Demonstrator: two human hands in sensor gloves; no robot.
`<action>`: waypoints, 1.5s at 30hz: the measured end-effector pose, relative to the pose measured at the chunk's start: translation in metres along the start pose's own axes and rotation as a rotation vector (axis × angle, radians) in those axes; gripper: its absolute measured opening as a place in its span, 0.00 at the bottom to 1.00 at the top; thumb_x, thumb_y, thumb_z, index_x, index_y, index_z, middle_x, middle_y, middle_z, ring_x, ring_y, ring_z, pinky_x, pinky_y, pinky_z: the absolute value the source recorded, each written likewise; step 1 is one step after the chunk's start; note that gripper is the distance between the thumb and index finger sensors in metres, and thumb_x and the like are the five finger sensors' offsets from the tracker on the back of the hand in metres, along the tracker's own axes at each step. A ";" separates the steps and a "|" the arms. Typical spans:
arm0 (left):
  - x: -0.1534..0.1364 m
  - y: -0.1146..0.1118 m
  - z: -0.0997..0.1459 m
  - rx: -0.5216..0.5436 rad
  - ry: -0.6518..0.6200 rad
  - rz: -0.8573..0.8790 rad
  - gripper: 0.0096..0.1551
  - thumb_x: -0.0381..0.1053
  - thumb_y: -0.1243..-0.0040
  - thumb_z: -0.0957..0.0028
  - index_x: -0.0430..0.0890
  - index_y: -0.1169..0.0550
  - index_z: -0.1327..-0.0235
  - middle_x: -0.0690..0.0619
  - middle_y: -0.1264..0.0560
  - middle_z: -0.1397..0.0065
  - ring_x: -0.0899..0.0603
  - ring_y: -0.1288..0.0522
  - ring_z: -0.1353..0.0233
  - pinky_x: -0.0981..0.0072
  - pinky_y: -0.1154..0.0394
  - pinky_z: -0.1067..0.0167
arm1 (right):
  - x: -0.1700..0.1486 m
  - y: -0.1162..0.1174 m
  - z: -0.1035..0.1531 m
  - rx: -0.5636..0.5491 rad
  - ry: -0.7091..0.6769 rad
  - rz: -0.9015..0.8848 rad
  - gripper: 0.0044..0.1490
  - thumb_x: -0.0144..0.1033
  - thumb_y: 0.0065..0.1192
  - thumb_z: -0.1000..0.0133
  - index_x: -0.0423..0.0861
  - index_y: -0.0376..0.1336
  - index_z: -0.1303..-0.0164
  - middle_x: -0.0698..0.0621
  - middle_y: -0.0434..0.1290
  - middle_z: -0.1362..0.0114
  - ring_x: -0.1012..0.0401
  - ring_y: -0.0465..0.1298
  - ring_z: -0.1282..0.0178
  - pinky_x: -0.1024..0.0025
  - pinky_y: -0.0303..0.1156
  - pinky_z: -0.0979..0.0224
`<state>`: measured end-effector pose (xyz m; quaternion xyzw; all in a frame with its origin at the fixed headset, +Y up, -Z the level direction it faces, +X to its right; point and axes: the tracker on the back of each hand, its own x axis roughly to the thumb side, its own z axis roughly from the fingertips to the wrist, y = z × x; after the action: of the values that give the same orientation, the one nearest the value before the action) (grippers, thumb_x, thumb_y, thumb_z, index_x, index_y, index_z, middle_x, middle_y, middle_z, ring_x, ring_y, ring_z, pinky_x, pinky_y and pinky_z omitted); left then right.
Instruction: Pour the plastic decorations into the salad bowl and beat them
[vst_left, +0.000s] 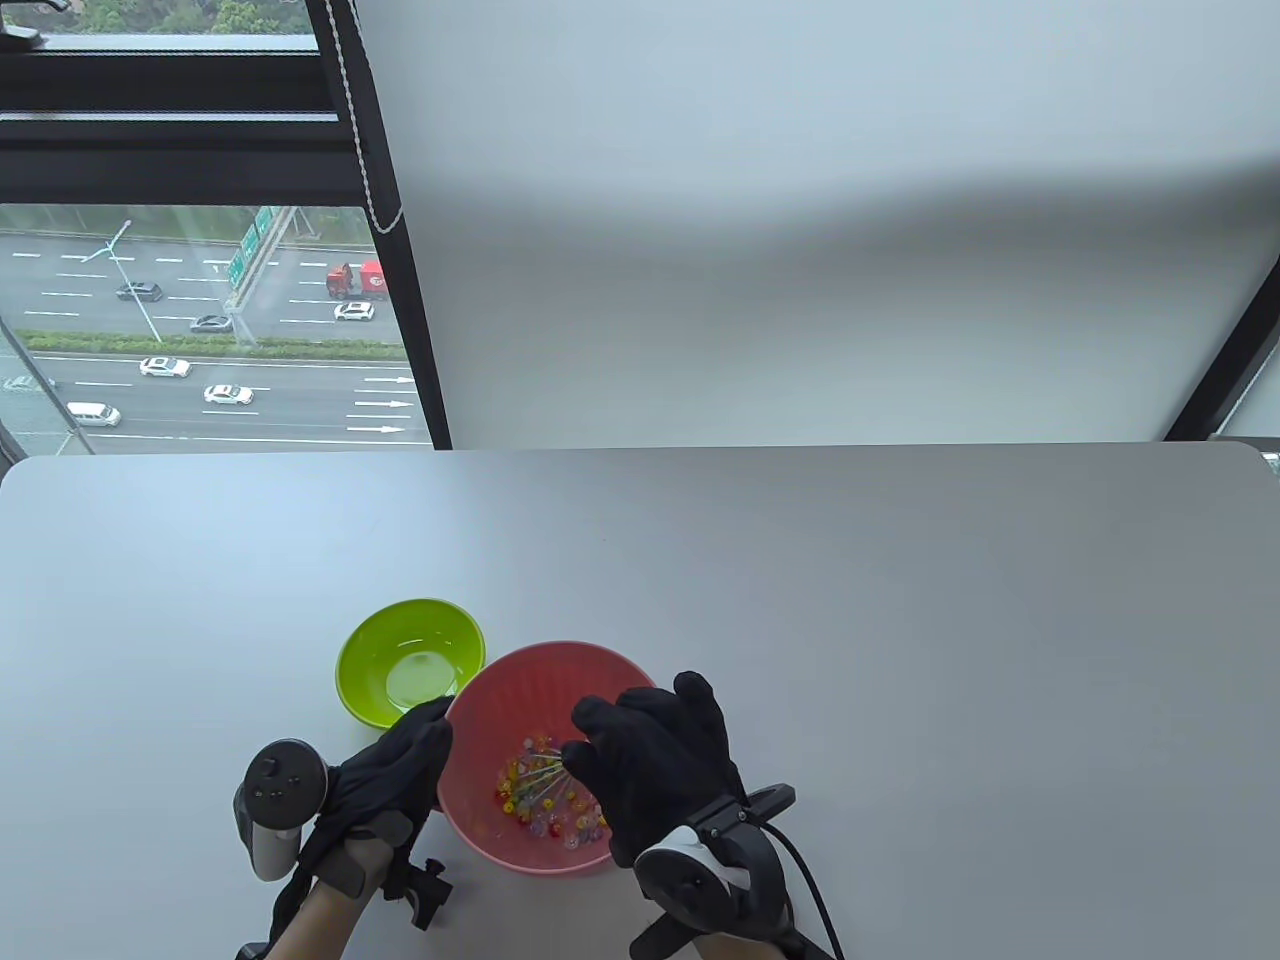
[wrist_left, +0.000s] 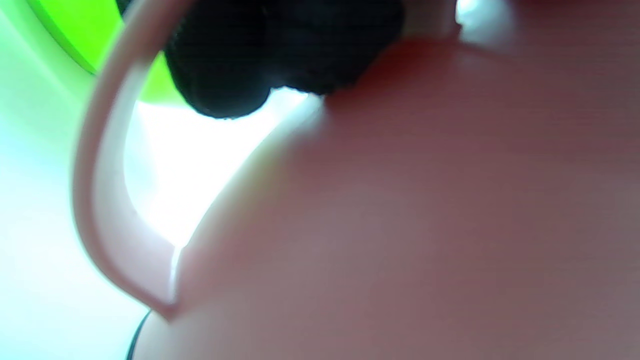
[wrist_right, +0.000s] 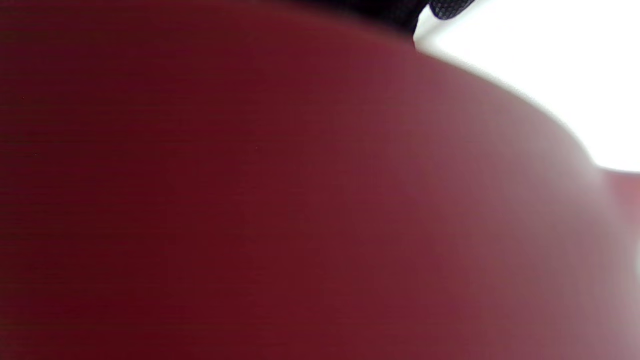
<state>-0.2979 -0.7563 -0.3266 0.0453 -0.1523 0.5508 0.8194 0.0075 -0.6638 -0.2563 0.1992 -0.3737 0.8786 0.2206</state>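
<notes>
Low in the frame's left half, the left hand curls its gloved fingers over the near-left rim of the pink salad bowl, gripping it. Just above and left, touching that rim or nearly so, sits a lime-green bowl with only a pale sheen inside. At the pink bowl's bottom lie the plastic decorations, small yellow, red and purple beads, with a wire whisk resting among them. Lower centre, the right hand is curled above the bowl's right side, holding the whisk. Both wrist views are mostly blurred pink wall.
</notes>
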 end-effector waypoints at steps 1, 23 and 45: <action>0.000 0.000 0.000 0.000 0.000 0.000 0.42 0.71 0.55 0.41 0.38 0.25 0.35 0.53 0.18 0.66 0.40 0.18 0.53 0.40 0.32 0.33 | 0.001 0.000 0.000 0.001 -0.003 0.003 0.28 0.59 0.59 0.40 0.61 0.62 0.31 0.63 0.80 0.41 0.59 0.73 0.31 0.51 0.49 0.15; 0.000 0.000 0.000 0.000 0.000 0.000 0.42 0.71 0.55 0.41 0.38 0.25 0.35 0.53 0.18 0.66 0.40 0.18 0.53 0.40 0.32 0.33 | -0.001 -0.011 -0.001 -0.059 -0.050 0.106 0.28 0.57 0.53 0.36 0.63 0.58 0.25 0.63 0.78 0.41 0.57 0.69 0.29 0.51 0.46 0.15; 0.000 0.000 0.000 0.000 0.000 0.001 0.42 0.71 0.55 0.41 0.37 0.25 0.35 0.53 0.18 0.66 0.40 0.18 0.52 0.40 0.32 0.33 | 0.003 -0.001 0.000 -0.008 -0.019 -0.029 0.30 0.61 0.61 0.42 0.62 0.62 0.31 0.64 0.80 0.41 0.59 0.73 0.32 0.50 0.53 0.16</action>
<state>-0.2979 -0.7564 -0.3267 0.0452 -0.1523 0.5511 0.8192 0.0061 -0.6624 -0.2540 0.2123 -0.3763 0.8719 0.2307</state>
